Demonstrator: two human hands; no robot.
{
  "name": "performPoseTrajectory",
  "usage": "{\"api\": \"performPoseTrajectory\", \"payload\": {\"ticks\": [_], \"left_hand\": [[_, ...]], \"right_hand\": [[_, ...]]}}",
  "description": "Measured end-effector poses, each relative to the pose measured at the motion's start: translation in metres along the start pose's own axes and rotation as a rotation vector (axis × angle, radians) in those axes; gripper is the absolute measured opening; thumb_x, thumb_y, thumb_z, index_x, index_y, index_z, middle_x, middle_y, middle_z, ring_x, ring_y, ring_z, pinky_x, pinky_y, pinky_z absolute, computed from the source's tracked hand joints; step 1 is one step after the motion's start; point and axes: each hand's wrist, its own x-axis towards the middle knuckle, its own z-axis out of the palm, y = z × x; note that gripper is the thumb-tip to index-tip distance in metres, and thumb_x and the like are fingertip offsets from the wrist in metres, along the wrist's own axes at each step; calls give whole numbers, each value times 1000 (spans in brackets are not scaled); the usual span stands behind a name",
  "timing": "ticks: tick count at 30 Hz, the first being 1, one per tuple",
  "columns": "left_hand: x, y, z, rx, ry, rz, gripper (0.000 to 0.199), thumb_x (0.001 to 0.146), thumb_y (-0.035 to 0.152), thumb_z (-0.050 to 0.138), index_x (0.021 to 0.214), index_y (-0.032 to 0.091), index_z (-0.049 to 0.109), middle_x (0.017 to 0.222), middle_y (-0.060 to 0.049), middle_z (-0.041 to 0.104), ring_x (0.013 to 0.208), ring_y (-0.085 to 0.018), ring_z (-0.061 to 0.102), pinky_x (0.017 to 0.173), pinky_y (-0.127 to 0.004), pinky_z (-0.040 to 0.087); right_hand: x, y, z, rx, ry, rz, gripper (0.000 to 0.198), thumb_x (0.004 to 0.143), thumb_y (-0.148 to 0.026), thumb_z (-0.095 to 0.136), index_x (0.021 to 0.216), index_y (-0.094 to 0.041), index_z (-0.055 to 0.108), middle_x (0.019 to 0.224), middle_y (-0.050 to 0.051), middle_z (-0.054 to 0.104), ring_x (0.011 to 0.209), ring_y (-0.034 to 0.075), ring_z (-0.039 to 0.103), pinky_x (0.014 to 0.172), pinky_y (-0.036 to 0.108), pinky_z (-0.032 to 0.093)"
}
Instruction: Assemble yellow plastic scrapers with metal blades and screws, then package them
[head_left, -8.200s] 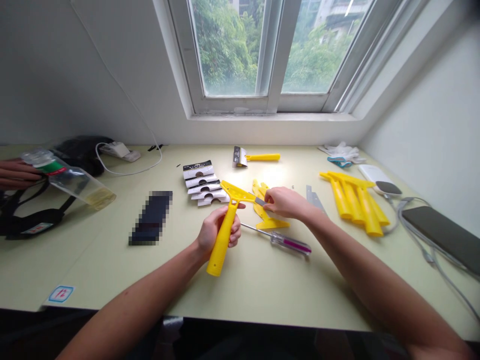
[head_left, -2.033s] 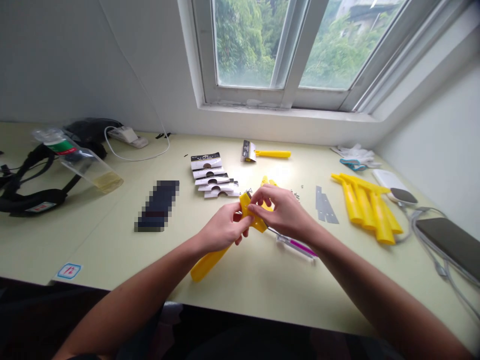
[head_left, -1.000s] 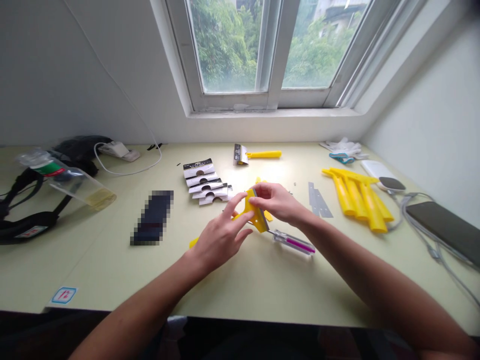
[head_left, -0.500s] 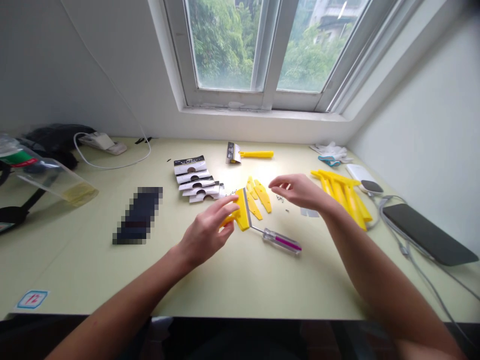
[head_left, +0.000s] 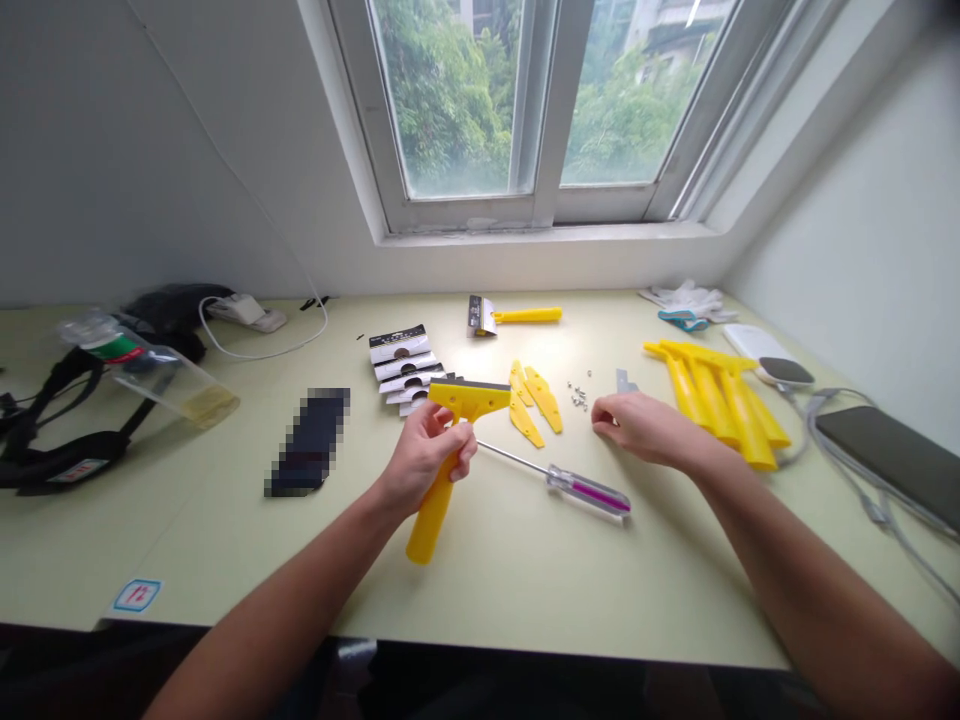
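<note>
The left hand [head_left: 426,452] wraps its grip round the yellow scraper [head_left: 434,512], head toward the far edge of the worktop [head_left: 495,590]; right hand [head_left: 639,426] curled beside the screws [head_left: 578,397], contents I cannot tell

Holds a yellow scraper [head_left: 469,403] by the neck in the left hand [head_left: 431,455], with the wide head toward the far edge of the table [head_left: 510,595] and the thick handle slanting toward the near edge. Shows a dark strip along the head's far side. Has the right hand [head_left: 637,425] beside a grey blade [head_left: 622,379], hiding most of what lies behind; cannot tell if touching. Includes flat yellow plates [head_left: 545,398] mid-table, small loose screws [head_left: 579,398] to their right, and a purple-striped screwdriver [head_left: 589,490] lying nearer the near edge.
</note>
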Motion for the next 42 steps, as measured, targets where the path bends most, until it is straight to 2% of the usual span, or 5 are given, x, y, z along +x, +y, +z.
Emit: {"api": "performPoseTrajectory", "payload": {"ticks": [8,14,28,38,42], "left_hand": [[-3,-12,7,-25,-82,-77,29,81,26,68,106,20,54,69,5,48,52,-6,45,40,-15,34],[-4,-18,13,14,-88,-116,26,82,26,67,104,18,56,69,3,50,50,-5,44,40,-16,34],[-7,-18,15,24,-88,-97,23,83,21,66,103,17,55,74,2,51,53,-6,47,40,-17,35],[-2,-19,12,-45,-27,-118,23,83,20,66,103,18,54,82,2,51,54,-4,46,40,-15,34],[3,-16,2,-129,67,-104,29,79,17,68,103,22,52,87,3,50,54,-2,46,41,-13,33]], "right_hand": [[-14,-49,-5,566,193,-370,18,88,-36,59,86,-18,63,75,1,67,66,10,60,64,23,48],[-11,-85,14,502,517,-600,9,90,-22,59,89,-18,67,77,1,68,64,8,58,63,21,46],[-8,-92,26,708,457,-384,5,87,-23,64,87,-23,69,85,1,59,81,11,56,75,26,47],[-5,-98,40,441,839,-505,11,90,-19,58,95,-20,68,92,7,63,90,18,54,83,36,49],[-32,-77,28,237,540,-485,32,89,-28,59,120,-21,60,109,10,63,101,23,59,90,42,51]]}}
